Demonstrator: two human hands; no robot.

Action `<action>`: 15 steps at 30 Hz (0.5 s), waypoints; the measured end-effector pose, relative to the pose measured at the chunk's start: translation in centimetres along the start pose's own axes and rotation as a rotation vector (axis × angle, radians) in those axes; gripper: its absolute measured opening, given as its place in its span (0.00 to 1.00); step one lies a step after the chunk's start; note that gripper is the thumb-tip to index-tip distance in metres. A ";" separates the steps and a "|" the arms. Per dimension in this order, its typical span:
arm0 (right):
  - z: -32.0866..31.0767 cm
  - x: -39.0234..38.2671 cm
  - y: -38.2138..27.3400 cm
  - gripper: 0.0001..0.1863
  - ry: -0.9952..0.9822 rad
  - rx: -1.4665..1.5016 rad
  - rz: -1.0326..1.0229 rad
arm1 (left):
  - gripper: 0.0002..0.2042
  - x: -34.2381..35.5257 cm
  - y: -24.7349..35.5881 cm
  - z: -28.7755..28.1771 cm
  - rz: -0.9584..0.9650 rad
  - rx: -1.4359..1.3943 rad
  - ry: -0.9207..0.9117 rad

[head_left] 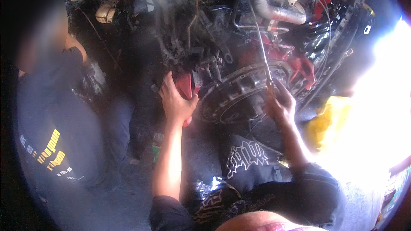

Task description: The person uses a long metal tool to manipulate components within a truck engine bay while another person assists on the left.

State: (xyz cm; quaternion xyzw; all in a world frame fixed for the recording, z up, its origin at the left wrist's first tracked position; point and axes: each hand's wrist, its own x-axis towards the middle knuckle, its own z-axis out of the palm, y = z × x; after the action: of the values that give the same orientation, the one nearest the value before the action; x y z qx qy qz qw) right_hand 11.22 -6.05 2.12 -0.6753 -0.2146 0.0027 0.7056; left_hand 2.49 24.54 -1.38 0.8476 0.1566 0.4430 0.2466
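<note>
My left hand (176,106) is closed around a red metal piece (184,86), thumb on its right side and fingers along its left. Dark, greasy metal parts hang just above it. My right hand (281,106) grips the lower end of a long, thin metal bar (262,48), which slants upward and a little left past the machinery. Between my hands lies a large round metal housing (209,98) with holes along its rim. Red castings (303,69) stand behind and to the right of it. The bar passes in front of the housing's far rim.
A person in a dark printed shirt (64,119) is close by on my left. At the upper right is a thick curved metal pipe (260,0) below a silvery box. A yellow object (327,124) stands at right beside strong glare. Cables run along the right side.
</note>
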 end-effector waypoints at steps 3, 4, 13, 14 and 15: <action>2.7 1.3 1.2 0.29 0.006 0.270 0.033 | 0.50 0.1 -0.4 0.1 0.029 -0.004 0.014; 3.4 1.6 1.3 0.29 0.033 0.289 0.067 | 0.50 0.1 -0.3 0.2 0.025 -0.002 0.011; 7.4 2.9 0.1 0.21 -0.024 0.503 0.196 | 0.48 0.0 0.2 -0.3 -0.058 -0.024 -0.046; 7.8 2.3 0.4 0.21 -0.027 0.564 0.235 | 0.48 0.1 0.2 -0.3 -0.056 -0.023 -0.044; 8.2 1.9 0.6 0.21 -0.030 0.624 0.274 | 0.48 0.1 0.2 -0.4 -0.055 -0.021 -0.042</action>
State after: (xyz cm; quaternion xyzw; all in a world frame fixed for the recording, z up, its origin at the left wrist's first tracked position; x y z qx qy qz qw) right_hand 10.59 2.36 2.07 -0.4491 -0.1208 0.1730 0.8682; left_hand 2.27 24.52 -1.01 0.8496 0.1700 0.4197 0.2706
